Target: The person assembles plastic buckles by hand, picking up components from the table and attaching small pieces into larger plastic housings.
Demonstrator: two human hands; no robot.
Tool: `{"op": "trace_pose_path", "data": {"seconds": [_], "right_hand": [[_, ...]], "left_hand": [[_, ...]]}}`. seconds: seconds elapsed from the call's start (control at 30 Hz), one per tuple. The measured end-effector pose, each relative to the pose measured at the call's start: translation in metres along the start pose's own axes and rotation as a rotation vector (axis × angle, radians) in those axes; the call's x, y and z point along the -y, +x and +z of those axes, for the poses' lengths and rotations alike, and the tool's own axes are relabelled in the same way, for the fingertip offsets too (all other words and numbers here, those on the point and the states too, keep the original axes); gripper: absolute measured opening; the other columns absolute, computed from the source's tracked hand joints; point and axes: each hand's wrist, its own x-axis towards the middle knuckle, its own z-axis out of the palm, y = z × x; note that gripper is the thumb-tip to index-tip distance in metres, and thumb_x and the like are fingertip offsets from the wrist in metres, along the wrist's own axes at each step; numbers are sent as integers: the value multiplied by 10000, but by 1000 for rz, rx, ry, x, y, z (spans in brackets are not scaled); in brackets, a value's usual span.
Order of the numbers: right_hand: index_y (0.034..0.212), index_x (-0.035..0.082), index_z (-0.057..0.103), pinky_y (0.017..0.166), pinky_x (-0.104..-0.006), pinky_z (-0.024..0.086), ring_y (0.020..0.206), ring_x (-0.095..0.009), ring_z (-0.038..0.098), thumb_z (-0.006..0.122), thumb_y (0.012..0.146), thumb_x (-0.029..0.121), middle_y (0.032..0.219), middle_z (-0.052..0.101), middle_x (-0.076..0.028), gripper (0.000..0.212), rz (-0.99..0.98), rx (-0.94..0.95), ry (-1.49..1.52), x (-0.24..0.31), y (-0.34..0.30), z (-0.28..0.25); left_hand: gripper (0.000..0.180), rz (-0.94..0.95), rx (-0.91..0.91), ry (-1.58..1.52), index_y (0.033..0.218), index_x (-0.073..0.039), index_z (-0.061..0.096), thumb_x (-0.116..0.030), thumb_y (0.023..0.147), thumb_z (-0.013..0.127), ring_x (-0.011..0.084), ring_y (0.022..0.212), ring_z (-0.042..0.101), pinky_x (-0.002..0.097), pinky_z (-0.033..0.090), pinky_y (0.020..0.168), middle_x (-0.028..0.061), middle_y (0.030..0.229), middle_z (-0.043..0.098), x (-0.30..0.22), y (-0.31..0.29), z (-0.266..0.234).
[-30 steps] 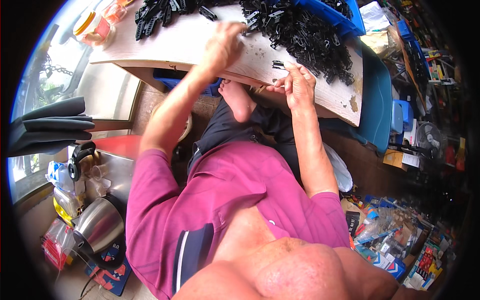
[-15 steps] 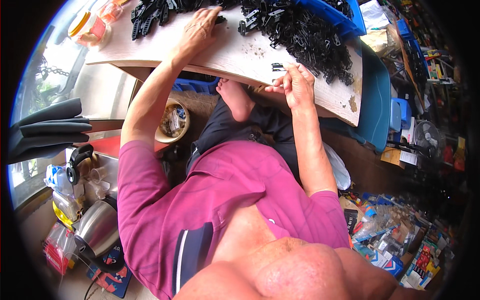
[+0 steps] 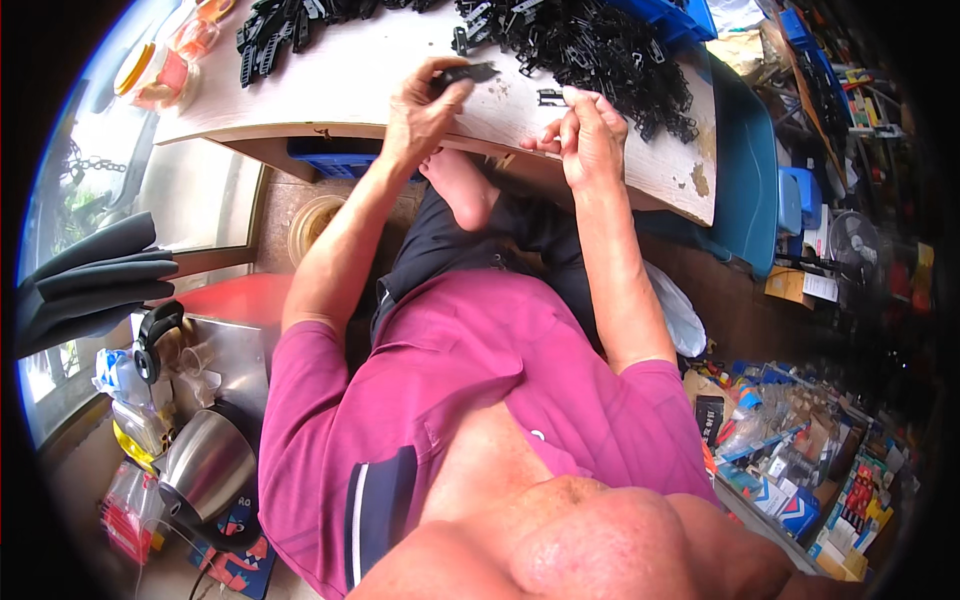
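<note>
My left hand [image 3: 424, 112] is closed on a dark plastic piece [image 3: 464, 76], smeared by motion, above the front of the pale tabletop [image 3: 350, 92]. To its right, my right hand [image 3: 592, 138] pinches a small black slotted plastic part [image 3: 551, 98] between thumb and forefinger, its other fingers curled loosely below. The two held pieces are apart, their ends facing each other. Just beyond my right hand spreads a heap of black plastic parts [image 3: 600, 75]. Another group of long black toothed parts [image 3: 262, 48] lies at the far left of the table.
A blue crate [image 3: 690, 22] stands behind the heap. At the table's left end is a clear jar with an orange lid [image 3: 134, 68]. Beneath the table are another blue crate [image 3: 330, 160] and a round bin [image 3: 312, 225]. A steel kettle [image 3: 207, 465] sits at lower left.
My left hand has come back from the far parts toward me and rightward, now with a dark piece in it. My right hand has risen slightly, still pinching its part.
</note>
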Motion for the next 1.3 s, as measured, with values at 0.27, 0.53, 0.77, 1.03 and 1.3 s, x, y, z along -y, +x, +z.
{"op": "trace_pose_path", "data": {"seconds": [0.27,0.53,0.77,1.03,1.3], "right_hand": [[823,23,603,448,-324,519,394,-166,527,672,861,100,474,476,-20,110,-106,52,-78,-5,4,2],[796,10,605,383,-233,416,368,-95,471,700,832,65,556,538,-2,115,-141,29,-40,-15,-5,3],[790,17,603,380,-235,407,373,-90,469,687,831,53,588,565,-19,100,-152,15,-39,-14,-5,1],[800,23,586,418,-278,471,374,-110,453,662,858,34,496,477,-1,95,-130,11,-105,-13,-7,5],[788,25,589,416,-276,473,375,-109,457,661,859,34,494,478,-3,101,-141,-4,-134,-12,-8,6]], "left_hand": [[289,-21,140,66,1120,-25,635,-100,841,635,72,626,584,246,494,568,33,743,638,3,-19,49],[318,-14,183,190,1118,-34,639,-135,819,602,162,601,635,312,516,587,118,717,653,12,-18,51],[340,-22,196,198,1114,-19,638,-159,808,591,203,624,658,334,521,607,150,722,654,9,-17,50],[352,8,241,253,1123,-16,633,-149,801,588,233,671,672,344,528,648,166,745,665,8,-15,46],[351,-26,238,166,1118,-15,629,-134,792,581,205,701,664,331,527,663,148,785,663,14,-16,45]]}}
